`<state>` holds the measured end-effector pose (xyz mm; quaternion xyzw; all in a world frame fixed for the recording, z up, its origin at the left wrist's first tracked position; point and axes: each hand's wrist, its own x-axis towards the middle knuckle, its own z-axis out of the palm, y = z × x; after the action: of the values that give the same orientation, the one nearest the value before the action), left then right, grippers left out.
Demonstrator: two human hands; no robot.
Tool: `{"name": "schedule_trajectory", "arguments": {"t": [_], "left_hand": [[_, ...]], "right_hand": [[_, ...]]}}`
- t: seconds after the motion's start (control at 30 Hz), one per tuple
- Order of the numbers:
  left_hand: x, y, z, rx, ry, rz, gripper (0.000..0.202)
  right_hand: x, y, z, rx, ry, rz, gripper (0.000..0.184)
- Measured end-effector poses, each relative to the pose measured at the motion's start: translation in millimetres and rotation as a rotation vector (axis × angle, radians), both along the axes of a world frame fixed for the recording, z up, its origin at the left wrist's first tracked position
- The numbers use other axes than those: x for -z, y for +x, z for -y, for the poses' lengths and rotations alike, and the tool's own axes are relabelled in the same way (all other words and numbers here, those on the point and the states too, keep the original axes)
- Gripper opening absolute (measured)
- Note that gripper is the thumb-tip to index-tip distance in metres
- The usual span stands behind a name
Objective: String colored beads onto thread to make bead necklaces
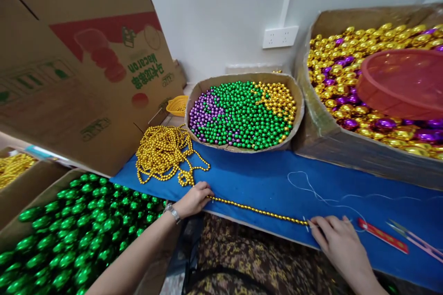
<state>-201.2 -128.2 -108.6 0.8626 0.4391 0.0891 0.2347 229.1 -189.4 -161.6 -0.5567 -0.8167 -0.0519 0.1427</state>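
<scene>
A strand of gold beads (258, 210) is stretched nearly straight along the front edge of the blue cloth (249, 170). Its left end is pinched by my left hand (196, 200), which wears a metal wristwatch. At the other end, my right hand (337, 237) closes its fingertips on the strand, where a short pale sliver sticks out. Just beyond my left hand lies a tangled heap of gold bead strings (162, 150), one loop trailing toward my fingers. A thin white thread (311, 189) curls across the cloth above my right hand.
Right of my right hand lie a red flat-handled tool (382, 236) and pink-handled scissors (417, 242). A box of green, purple and gold beads (242, 110) stands behind. Larger boxes flank it, one holding a red basin (404, 83). Big green beads (86, 230) fill a carton lower left.
</scene>
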Motion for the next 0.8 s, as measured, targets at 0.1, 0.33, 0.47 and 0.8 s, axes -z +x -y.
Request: {"name": "schedule_trajectory", "arguments": {"t": [0.1, 0.33, 0.47, 0.8], "left_hand": [[-0.2, 0.7, 0.8, 0.027, 0.025, -0.024, 0.02], [2.3, 7.0, 1.0, 0.093, 0.177, -0.225, 0.02], [-2.1, 14.5, -21.0, 0.056, 0.278, -0.267, 0.017], [-28.5, 72.2, -54.8, -0.014, 0.319, -0.145, 0.022]], "right_hand": [[3.2, 1.6, 0.2, 0.007, -0.009, -0.001, 0.034], [-15.2, -6.9, -8.0, 0.045, 0.01, 0.024, 0.036], [-35.3, -5.9, -39.9, 0.156, 0.004, 0.066, 0.033], [-66.9, -75.0, -102.8, 0.189, -0.108, -0.029, 0.04]]}}
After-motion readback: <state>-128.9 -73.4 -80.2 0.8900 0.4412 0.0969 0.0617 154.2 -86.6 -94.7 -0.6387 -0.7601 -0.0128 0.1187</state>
